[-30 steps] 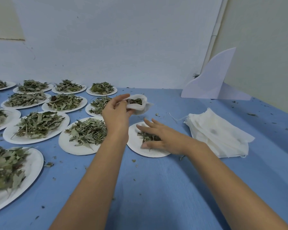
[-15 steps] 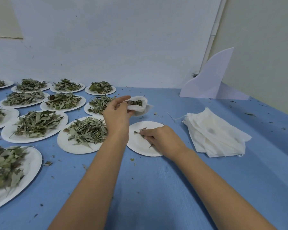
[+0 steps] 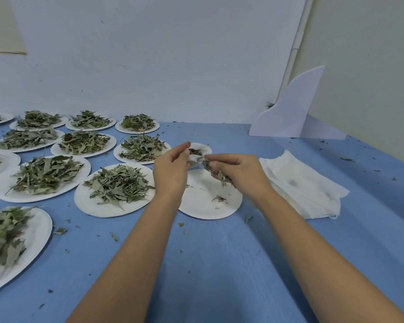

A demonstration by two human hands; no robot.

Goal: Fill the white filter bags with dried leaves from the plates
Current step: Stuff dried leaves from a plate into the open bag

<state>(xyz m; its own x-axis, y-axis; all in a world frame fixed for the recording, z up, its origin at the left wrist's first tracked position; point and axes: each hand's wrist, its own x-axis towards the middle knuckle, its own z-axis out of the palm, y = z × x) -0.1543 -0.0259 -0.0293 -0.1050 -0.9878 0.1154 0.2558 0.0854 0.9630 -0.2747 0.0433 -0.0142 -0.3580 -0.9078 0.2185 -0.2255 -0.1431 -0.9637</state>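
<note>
My left hand (image 3: 172, 170) pinches the rim of a small white filter bag (image 3: 202, 150), held up with its mouth open and some leaves inside. My right hand (image 3: 238, 172) grips a bunch of dried leaves (image 3: 216, 172) and brings its tip to the bag's mouth. Both hands hover over a nearly bare white plate (image 3: 203, 201) that carries only a few leaf scraps (image 3: 218, 198). A stack of flat white filter bags (image 3: 301, 183) lies to the right of that plate.
Several white plates heaped with dried leaves (image 3: 119, 183) cover the blue table (image 3: 219, 264) to the left, up to the back wall. A white curved stand (image 3: 294, 108) sits in the back right corner. Leaf crumbs are scattered over the table.
My right hand gathered the leaves off the near plate, closed on them and lifted them up to the bag. The left hand kept holding the bag at about the same place.
</note>
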